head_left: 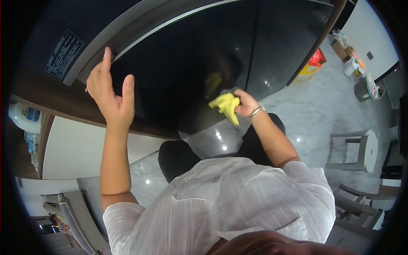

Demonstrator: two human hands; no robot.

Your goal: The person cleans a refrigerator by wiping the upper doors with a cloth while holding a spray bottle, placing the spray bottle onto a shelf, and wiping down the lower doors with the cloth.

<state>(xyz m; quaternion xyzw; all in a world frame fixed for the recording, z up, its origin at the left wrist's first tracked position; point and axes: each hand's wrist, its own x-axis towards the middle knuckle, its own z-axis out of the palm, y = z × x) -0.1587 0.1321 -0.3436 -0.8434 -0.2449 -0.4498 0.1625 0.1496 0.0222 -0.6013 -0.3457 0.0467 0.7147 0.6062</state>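
Appears to be at the wiping step. Pinches a bunched yellow cloth (226, 106) in the right hand (246, 104), in front of the dark glossy panel (170, 76) and near its edge closest to the tiled floor (293, 117). Cannot confirm cloth contact with the panel. Holds the left hand (111, 95) spread and empty, thumb apart from fingers, at the panel's far left edge; cannot verify touch there. For the next move, probably calls for laying the cloth flat, pressing evenly, and keeping the left hand outside the wiping path.
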